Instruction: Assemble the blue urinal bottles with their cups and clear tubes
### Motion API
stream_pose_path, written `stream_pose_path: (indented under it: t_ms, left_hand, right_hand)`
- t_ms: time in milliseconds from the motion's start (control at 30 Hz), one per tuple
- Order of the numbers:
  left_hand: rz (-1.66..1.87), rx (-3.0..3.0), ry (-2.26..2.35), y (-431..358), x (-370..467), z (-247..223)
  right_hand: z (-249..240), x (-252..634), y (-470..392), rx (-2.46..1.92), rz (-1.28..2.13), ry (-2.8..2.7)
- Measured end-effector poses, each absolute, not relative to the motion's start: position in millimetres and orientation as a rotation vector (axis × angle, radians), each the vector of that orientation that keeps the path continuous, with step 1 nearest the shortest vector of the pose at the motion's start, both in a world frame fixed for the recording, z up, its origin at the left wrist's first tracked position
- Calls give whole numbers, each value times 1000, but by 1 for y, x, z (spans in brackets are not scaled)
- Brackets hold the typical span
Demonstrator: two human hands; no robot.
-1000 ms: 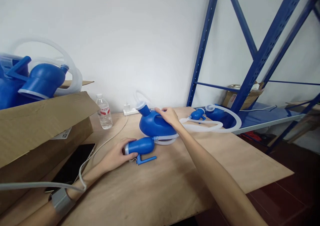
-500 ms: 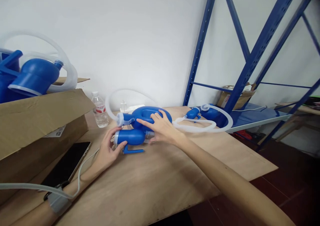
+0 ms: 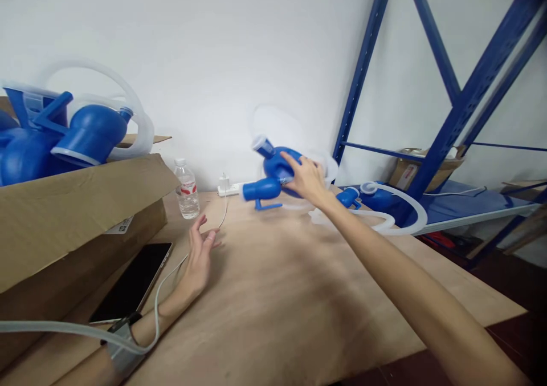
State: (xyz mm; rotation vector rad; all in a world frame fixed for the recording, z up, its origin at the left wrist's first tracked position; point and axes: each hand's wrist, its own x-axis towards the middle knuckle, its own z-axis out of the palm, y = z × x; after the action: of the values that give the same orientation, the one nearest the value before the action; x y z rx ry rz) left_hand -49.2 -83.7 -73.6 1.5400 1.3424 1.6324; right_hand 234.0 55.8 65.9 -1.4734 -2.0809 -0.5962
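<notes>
Blue bottle (image 3: 272, 168) and handled cup (image 3: 261, 190), just lifted to twelve o'clock, grasped by right hand (image 3: 308, 178), released by left hand (image 3: 199, 263) at eleven, hence borne one-handed.

On the bench (image 3: 256, 317) we see a water bottle (image 3: 188, 198), a white power strip (image 3: 231, 190) by the wall (image 3: 239, 61) and a dark-screened device (image 3: 132, 283) lying flat; rightward, a blue rack (image 3: 464, 101) carries a cardboard box (image 3: 401, 172).

- Left edge: box (image 3: 98, 203), jugs (image 3: 92, 132) in its top.
- Lower left: phone (image 3: 134, 282) on table (image 3: 265, 300), right of box.
- Left of centre: bottle (image 3: 188, 198) behind phone, power strip (image 3: 233, 190) to its right.
- Centre: held jug (image 3: 273, 166), cup (image 3: 261, 189) before it.
- Right: rack (image 3: 470, 95).
</notes>
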Motion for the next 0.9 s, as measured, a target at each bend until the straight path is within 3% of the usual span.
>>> stream_pose_path:
  t_ms: [133, 300, 500, 700, 833, 900]
  left_hand:
    - [1474, 1749, 1486, -88, -49, -78]
    - [1280, 2008, 1481, -93, -44, -77]
    - [1173, 2035, 1518, -90, -42, -76]
    - [1135, 2077, 1507, -91, -43, -75]
    - [1116, 2120, 1494, -93, -43, -75]
    - [1111, 2155, 1480, -94, -43, -76]
  right_hand:
    - [71, 269, 122, -1766, -446, -1849]
    - [32, 298, 180, -2034, -322, -1691]
    - [-7, 306, 215, -2031, -445, -2028]
    - [15, 321, 226, -2174, -366, -2257]
    - [36, 374, 215, -2200, -141, -2282]
    - [42, 413, 201, -2266, -222, -2152]
